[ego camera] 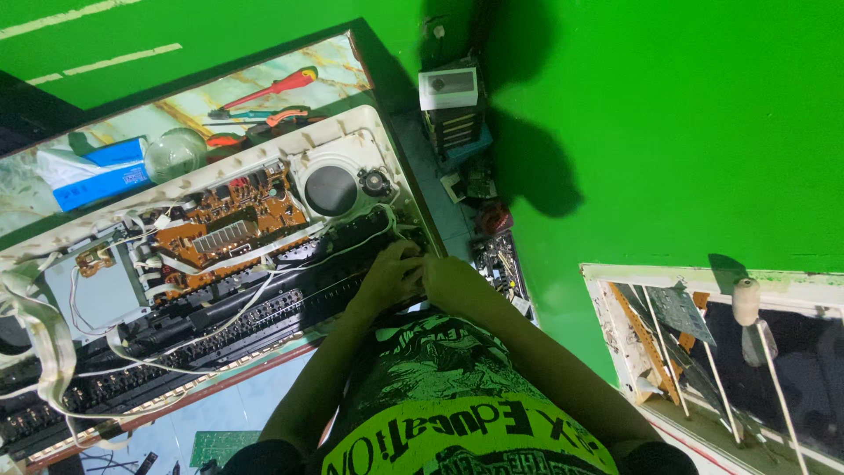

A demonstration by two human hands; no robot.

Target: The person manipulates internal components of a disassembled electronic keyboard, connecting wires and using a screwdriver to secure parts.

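- my left hand (387, 280) and right hand (450, 283) press together at the right end of the opened cream plastic keyboard casing (352, 123) on the marbled tabletop (338, 70).
- fingers curl over the black ribbed key strip (290, 295); i cannot tell whether they grip anything.
- beside them sit a brown circuit board (229, 220), round grey speaker (331, 190), limp white wires (35, 334).
- a red-handled screwdriver (272, 88) lies beyond.

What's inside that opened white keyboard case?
Inside the white case: a brown circuit board, round black speaker, white cables. Both hands cover the spot they're working on.
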